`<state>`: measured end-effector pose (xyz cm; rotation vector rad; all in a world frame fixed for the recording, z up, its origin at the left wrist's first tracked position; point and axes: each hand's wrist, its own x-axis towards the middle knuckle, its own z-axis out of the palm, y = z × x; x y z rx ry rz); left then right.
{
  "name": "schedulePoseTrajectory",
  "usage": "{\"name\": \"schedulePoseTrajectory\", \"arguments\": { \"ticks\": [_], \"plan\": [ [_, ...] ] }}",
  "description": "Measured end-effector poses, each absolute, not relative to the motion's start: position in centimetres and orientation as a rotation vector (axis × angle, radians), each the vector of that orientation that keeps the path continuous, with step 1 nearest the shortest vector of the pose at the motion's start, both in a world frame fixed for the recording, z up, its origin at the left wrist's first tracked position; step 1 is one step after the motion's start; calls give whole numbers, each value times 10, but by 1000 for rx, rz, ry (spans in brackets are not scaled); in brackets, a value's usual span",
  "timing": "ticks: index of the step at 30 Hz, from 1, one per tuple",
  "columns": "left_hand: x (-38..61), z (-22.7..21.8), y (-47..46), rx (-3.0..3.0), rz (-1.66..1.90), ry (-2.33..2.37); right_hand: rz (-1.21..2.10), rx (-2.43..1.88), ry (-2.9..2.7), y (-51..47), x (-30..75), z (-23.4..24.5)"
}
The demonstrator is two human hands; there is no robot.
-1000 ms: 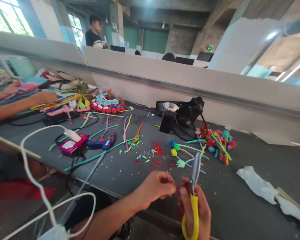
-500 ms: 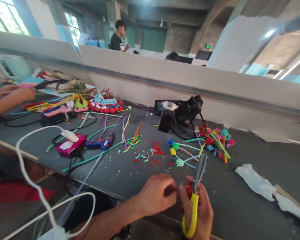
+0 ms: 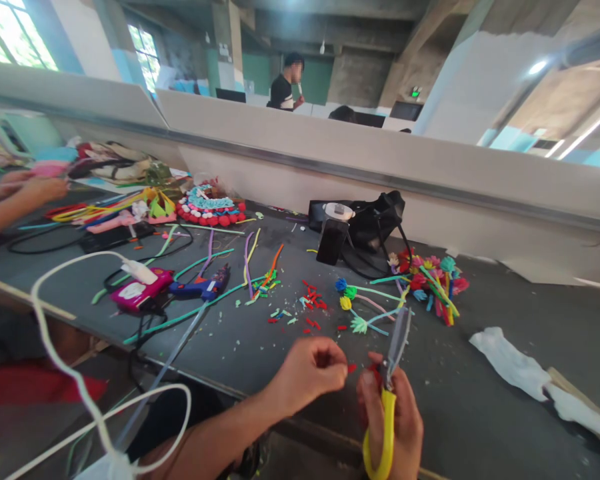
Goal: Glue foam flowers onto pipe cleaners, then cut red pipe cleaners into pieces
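Observation:
My left hand [image 3: 314, 368] is closed in a pinch, with a small red piece [image 3: 351, 368] showing at its fingertips. Yellow-handled scissors [image 3: 389, 413] rest in my right hand [image 3: 403, 417], blades pointing up and away from me. A bit of red also shows between the right thumb and fingers, mostly hidden. Just beyond the hands lie short red cuttings [image 3: 314, 297] and several fuzzy stems with pompom-like heads, a yellow one [image 3: 346, 303] and a mint one [image 3: 359, 325] among them.
A bunch of colourful stem flowers [image 3: 437, 283] lies at the right, near a black bag [image 3: 380, 220] and a phone [image 3: 333, 241]. Left are a blue glue gun [image 3: 205, 285], a pink power strip [image 3: 143, 290] and a white cable [image 3: 63, 353]. Another person's hands [image 3: 35, 187] work at far left.
My left hand has moved slightly left, away from the right hand, and the red piece now shows at its fingertips. The standing person in the background has moved right.

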<state>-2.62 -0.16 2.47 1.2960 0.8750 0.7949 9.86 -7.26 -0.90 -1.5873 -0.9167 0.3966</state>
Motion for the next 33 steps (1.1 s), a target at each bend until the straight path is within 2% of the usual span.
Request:
{"name": "schedulePoseTrajectory", "arguments": {
  "ticks": [5,14,33],
  "plan": [
    [-33,41,10,734,983,605,163,-1549,-1295,-73,100,-21],
    [-35,44,6,564,1056,583,-47,-1456,-1564,-72,88,-36],
    [-33,43,3,502,1048,561,-19,-1503,-1543,-74,87,-46]
  ]
}}
